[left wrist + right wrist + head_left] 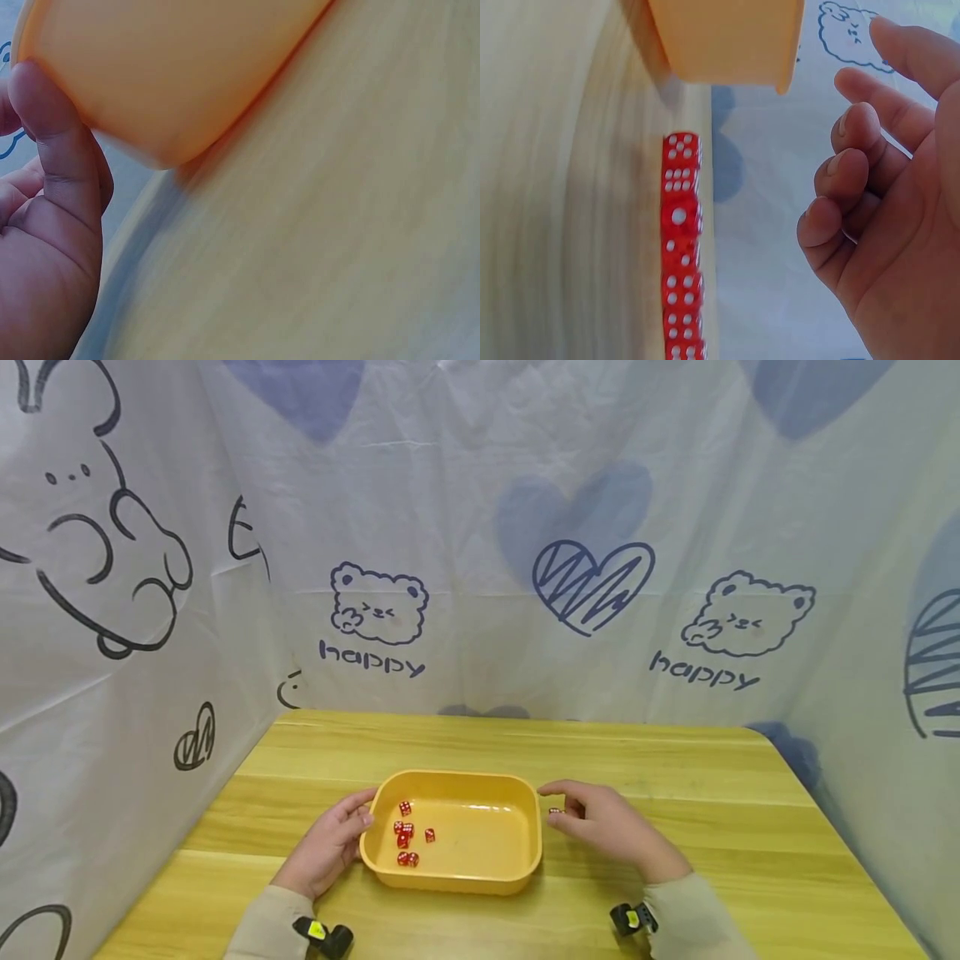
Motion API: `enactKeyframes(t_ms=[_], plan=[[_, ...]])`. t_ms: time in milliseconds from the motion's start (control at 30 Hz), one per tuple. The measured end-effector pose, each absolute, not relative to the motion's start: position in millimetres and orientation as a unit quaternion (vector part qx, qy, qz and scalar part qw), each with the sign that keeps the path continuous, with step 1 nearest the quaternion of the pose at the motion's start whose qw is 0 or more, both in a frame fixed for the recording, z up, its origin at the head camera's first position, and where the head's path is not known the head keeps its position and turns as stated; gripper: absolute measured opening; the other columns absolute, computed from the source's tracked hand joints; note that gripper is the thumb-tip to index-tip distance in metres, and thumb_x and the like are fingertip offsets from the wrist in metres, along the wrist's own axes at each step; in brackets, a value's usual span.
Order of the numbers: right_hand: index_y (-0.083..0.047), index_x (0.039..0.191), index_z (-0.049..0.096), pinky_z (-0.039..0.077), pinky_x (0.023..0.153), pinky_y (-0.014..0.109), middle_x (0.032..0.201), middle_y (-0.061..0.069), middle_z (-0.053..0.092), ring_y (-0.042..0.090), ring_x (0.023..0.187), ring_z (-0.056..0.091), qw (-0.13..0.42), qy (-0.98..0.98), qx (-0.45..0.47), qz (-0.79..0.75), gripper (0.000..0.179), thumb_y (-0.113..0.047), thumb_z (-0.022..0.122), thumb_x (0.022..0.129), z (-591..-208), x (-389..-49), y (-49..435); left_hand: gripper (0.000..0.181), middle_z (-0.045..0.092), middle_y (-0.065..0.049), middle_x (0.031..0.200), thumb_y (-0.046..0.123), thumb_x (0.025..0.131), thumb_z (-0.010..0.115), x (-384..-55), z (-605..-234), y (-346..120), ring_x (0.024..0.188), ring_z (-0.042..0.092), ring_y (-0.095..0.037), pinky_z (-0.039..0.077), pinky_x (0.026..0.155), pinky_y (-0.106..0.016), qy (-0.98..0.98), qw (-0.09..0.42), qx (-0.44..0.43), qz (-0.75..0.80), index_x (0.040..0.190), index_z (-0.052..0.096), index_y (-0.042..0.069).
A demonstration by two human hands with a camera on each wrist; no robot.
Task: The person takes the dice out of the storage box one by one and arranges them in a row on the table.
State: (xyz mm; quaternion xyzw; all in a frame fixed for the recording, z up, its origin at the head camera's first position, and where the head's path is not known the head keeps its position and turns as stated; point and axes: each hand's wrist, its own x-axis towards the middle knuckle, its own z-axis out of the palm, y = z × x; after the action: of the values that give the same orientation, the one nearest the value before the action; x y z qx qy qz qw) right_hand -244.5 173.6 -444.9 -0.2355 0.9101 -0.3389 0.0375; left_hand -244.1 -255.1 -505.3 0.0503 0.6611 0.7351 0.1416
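A yellow rectangular tray (450,885) sits on the table, several red dice (404,841) scattered in its left part. My left hand (333,842) grips the tray's left end, the thumb (52,112) against its wall near the rim. Just off the tray's right end is my right hand (600,822), holding nothing, index finger extended toward the rim and the other fingers loosely bent. The right wrist view shows a straight row of red dice (680,251) on the table beside that hand; in the head view the hand hides most of it.
The wooden table (675,768) has a rounded far edge. Printed white cloth (465,643) hangs behind it and along both sides. Dark wrist cameras (327,937) are strapped over both sleeves.
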Motion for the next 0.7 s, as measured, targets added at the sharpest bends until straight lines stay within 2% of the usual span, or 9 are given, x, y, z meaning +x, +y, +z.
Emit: enactKeyframes(t_ms=[133,367,700], plan=[[-0.02,0.134,0.065,0.045,0.057,0.027,0.074,-0.008,0.055,0.009,0.064,0.049,0.035,0.907,-0.251,-0.335,0.039,-0.032,0.069,0.098,-441.4,-245.4,164.8,0.061,0.053,-0.016,0.119,0.013,0.105,0.054,-243.7,-504.4,-254.8,0.094,0.062,-0.017,0.059,0.078,-0.029,0.661,0.143,0.049,0.735,0.157,0.026,-0.002],[-0.024,0.133,0.065,0.042,0.057,0.026,0.072,-0.01,0.052,0.006,0.062,0.045,0.039,0.898,-0.284,-0.334,0.039,-0.043,0.065,0.098,-435.5,-247.8,146.0,0.061,0.052,-0.014,0.114,0.014,0.106,0.054,-242.9,-503.9,-256.0,0.091,0.062,-0.016,0.059,0.075,-0.029,0.659,0.146,0.048,0.736,0.157,0.026,-0.002],[-0.026,0.134,0.065,0.039,0.056,0.025,0.067,-0.008,0.048,0.006,0.057,0.04,0.054,0.886,-0.322,-0.328,0.037,-0.039,0.065,0.099,-429.4,-250.3,111.3,0.061,0.053,-0.016,0.118,0.013,0.105,0.054,-243.8,-504.8,-255.7,0.091,0.063,-0.016,0.059,0.074,-0.028,0.659,0.145,0.051,0.736,0.157,0.025,-0.002]])
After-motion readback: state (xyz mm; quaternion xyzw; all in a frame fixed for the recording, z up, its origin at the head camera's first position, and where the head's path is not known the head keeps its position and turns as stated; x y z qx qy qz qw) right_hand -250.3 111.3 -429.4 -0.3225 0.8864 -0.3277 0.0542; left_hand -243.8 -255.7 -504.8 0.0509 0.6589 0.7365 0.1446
